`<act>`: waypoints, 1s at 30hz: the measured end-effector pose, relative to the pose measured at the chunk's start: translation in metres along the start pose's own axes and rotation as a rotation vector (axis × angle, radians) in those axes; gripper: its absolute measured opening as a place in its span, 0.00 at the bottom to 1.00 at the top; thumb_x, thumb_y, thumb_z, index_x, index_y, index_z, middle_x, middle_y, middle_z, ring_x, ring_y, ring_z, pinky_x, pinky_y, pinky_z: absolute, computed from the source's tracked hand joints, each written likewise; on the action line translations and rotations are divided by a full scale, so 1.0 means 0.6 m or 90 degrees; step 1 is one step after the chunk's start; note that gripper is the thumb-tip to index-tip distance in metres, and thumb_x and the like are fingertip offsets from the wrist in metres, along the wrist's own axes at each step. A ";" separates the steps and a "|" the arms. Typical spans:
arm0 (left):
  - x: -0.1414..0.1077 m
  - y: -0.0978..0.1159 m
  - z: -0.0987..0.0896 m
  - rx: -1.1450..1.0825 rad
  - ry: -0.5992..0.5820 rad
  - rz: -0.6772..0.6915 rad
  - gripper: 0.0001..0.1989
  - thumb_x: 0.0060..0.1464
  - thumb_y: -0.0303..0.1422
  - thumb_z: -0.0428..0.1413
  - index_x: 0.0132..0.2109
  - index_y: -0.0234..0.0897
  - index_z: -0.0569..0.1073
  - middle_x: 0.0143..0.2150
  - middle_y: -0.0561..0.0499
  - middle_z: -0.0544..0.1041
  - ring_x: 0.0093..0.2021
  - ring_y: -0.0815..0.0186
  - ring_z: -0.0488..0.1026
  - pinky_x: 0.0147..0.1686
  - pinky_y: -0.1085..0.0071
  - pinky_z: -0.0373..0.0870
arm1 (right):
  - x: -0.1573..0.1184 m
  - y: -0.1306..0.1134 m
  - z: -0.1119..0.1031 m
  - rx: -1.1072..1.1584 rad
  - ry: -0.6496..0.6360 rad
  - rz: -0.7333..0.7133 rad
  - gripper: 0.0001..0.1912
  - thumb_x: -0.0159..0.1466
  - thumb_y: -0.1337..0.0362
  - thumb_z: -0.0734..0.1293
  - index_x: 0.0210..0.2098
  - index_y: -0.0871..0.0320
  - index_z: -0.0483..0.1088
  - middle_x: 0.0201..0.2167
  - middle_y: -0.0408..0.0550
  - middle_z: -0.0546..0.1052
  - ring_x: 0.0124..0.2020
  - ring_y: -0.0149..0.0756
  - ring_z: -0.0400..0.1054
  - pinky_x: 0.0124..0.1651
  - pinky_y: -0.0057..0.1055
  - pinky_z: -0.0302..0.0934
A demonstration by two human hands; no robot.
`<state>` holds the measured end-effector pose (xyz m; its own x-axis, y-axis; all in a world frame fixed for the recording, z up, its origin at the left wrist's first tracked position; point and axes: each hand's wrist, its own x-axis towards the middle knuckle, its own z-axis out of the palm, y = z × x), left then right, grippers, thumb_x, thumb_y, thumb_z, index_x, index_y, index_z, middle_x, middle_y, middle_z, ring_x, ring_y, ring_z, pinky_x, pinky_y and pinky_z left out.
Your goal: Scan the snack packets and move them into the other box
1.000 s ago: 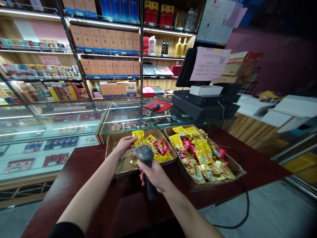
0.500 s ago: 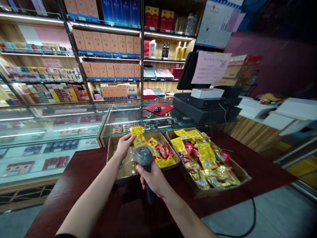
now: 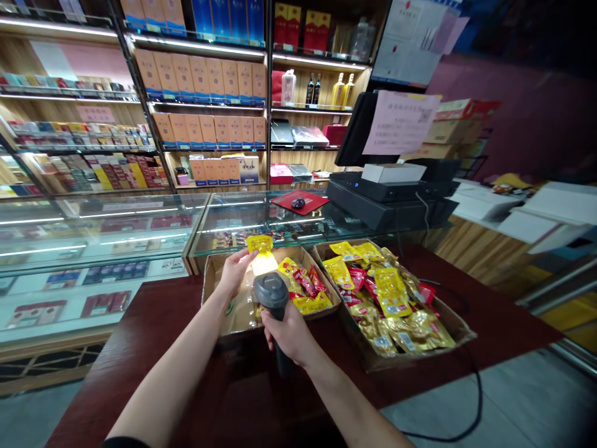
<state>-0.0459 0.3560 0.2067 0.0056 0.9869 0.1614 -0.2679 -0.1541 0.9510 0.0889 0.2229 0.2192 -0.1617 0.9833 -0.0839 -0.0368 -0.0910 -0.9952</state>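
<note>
Pinching a yellow snack packet (image 3: 260, 245) upright, my left hand (image 3: 237, 271) was partly closed, with the thumb and curled fingers gripping the packet's lower part; my right hand (image 3: 290, 334) was closed firmly around the handle of a handheld barcode scanner (image 3: 271, 292), whose dark head sat just below and in front of the packet; a bright patch of light fell across the packet's lower half, and only a narrow gap lay between packet and scanner; the two did not appear to touch.

Both hands were above a shallow cardboard tray (image 3: 215, 297), with the packet near its far rim; a loose pile of yellow and red snack packets (image 3: 303, 287) lay just right of my hands in that tray, and its bare cardboard floor showed beneath my left wrist; a second cardboard tray (image 3: 373, 363), heaped with gold and yellow packets (image 3: 390, 298), stood beside it on the right; both rested on a dark red countertop (image 3: 125, 367), which offered open room nearer me; beyond the far rim stood a glass display case (image 3: 109, 236), limiting movement forward; a cash register (image 3: 387, 205) stood further right.
</note>
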 end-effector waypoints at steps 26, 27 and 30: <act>-0.025 0.027 0.267 -0.006 -0.245 -0.285 0.19 0.37 0.34 0.68 0.38 0.32 0.76 0.37 0.45 0.79 0.30 0.65 0.76 0.28 0.72 0.75 | -0.012 -0.137 -0.302 0.008 0.205 -0.066 0.12 0.48 0.67 0.68 0.33 0.60 0.73 0.23 0.41 0.72 0.27 0.30 0.64 0.31 0.25 0.56; -0.027 0.019 0.294 -0.001 -0.269 -0.288 0.19 0.37 0.34 0.68 0.39 0.32 0.76 0.37 0.45 0.78 0.30 0.65 0.76 0.27 0.72 0.75 | -0.027 -0.139 -0.323 0.010 0.223 -0.068 0.12 0.48 0.68 0.68 0.33 0.60 0.73 0.24 0.41 0.73 0.28 0.31 0.65 0.32 0.26 0.57; -0.040 -0.009 0.361 0.014 -0.350 -0.291 0.20 0.36 0.35 0.69 0.38 0.33 0.76 0.36 0.46 0.78 0.31 0.66 0.76 0.27 0.73 0.74 | -0.070 -0.136 -0.377 0.037 0.256 -0.068 0.13 0.48 0.68 0.68 0.35 0.59 0.73 0.26 0.42 0.75 0.29 0.32 0.67 0.35 0.27 0.60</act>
<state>0.1639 0.3227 0.2546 0.5993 0.7862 -0.1510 -0.1036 0.2632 0.9592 0.3217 0.2247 0.2927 0.2442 0.9697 -0.0051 -0.0897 0.0174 -0.9958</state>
